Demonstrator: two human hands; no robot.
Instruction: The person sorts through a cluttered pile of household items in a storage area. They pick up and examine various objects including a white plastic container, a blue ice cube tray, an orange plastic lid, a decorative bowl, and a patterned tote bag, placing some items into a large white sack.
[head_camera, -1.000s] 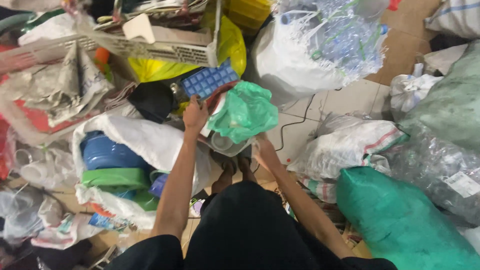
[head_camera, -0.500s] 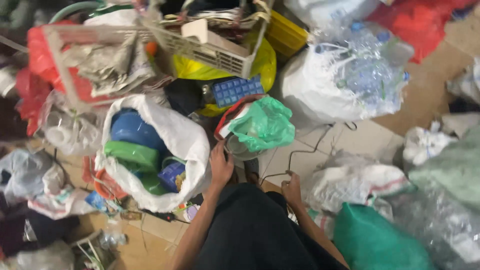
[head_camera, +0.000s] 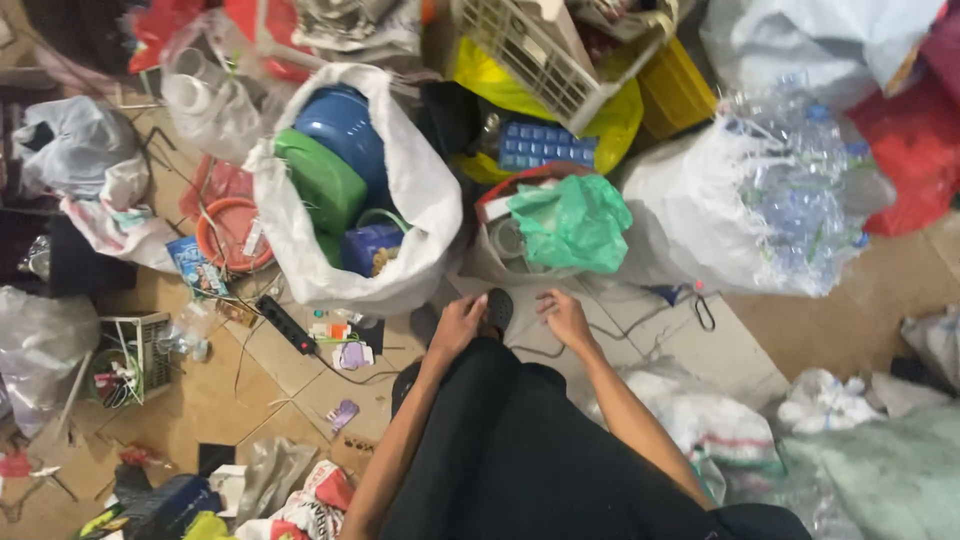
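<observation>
**Both hands low at the small dark round piece on the tiled floor**

The left hand (head_camera: 458, 325) and the right hand (head_camera: 563, 317) hang near each other just above the person's lap in black cloth (head_camera: 520, 450). Between them, closer to the left hand, lies a small dark round perforated object (head_camera: 499, 306) on the tiled floor (head_camera: 700, 350). The left hand's fingers curl beside it, touching or almost so; whether they grip it I cannot tell. The right hand is released, fingers spread and pointing toward twelve o'clock, holding nothing.

At twelve o'clock from the hands sits a crumpled green plastic bag (head_camera: 572, 222) atop a pale sack. At eleven o'clock stands an open white woven sack (head_camera: 400, 200) holding a blue plastic basin (head_camera: 342, 125) and a green plastic lid (head_camera: 322, 180). At two o'clock bulges a clear bag of crushed plastic bottles (head_camera: 780, 200). At nine o'clock a black power strip (head_camera: 287, 323) lies with its cable trailing over the tiles. Further toward twelve o'clock are a blue ice-cube tray (head_camera: 545, 145) and a cream slatted plastic basket (head_camera: 540, 55).

To handle the round piece well, it seems best to pinch it by its rim with the left hand, since it lies flat, and to keep the right hand free to steady the nearby bag mouth. A thin black wire (head_camera: 600, 330) runs close by the right hand; lifting straight up should avoid snagging it.
</observation>
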